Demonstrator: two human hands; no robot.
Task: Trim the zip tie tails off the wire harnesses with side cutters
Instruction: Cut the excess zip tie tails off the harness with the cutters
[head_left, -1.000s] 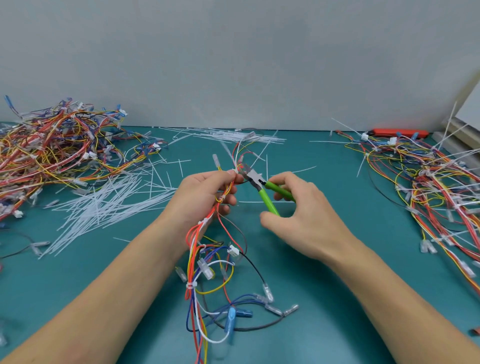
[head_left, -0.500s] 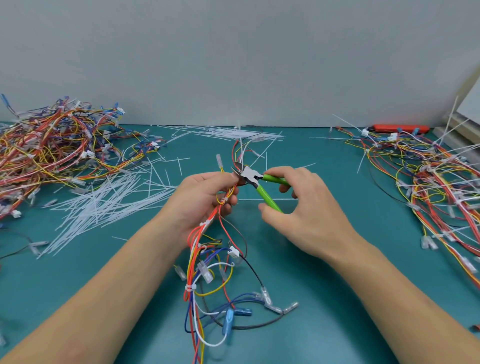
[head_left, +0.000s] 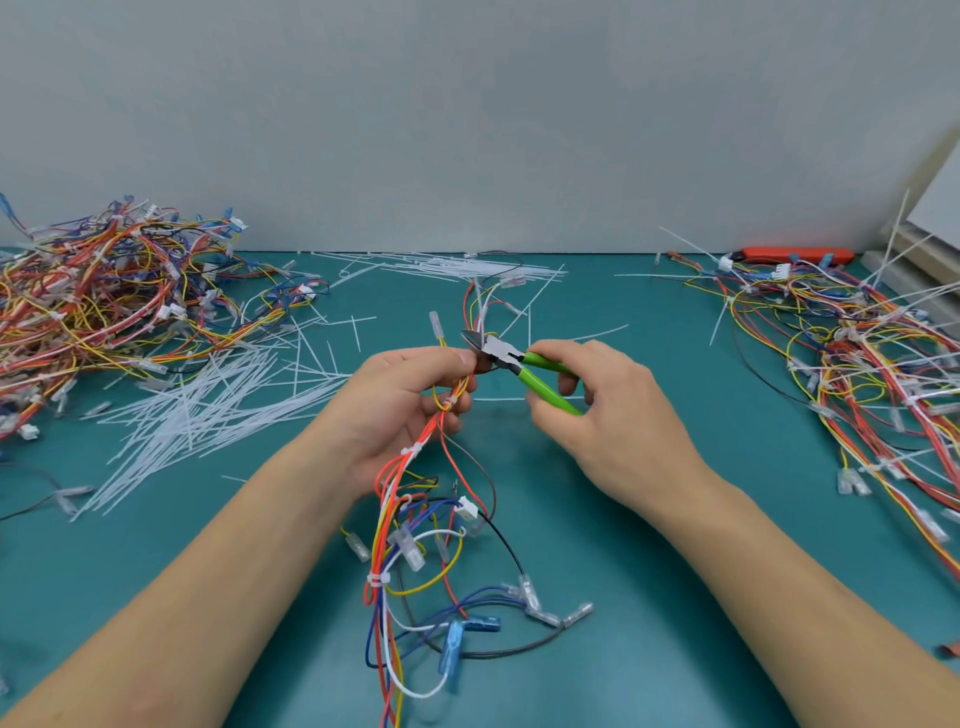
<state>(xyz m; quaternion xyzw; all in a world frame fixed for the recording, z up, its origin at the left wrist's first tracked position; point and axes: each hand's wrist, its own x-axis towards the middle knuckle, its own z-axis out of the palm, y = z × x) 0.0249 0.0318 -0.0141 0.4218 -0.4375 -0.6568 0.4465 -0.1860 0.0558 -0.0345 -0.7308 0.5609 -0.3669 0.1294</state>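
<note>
My left hand grips a multicoloured wire harness near its upper end; the rest of it trails down onto the teal mat towards me. White zip ties bind it at several spots. My right hand holds green-handled side cutters. Their metal jaws point left and sit right at my left thumb tip, against the harness top. I cannot tell whether a tie tail lies between the jaws.
A large heap of harnesses lies at the left, another heap at the right. Cut white tie tails litter the mat left of my hands and along the back wall. An orange tool lies at the back right.
Both hands rose slightly and the cutter jaws shifted left, closer to my left thumb and the harness top. The handles now lie a little flatter.
</note>
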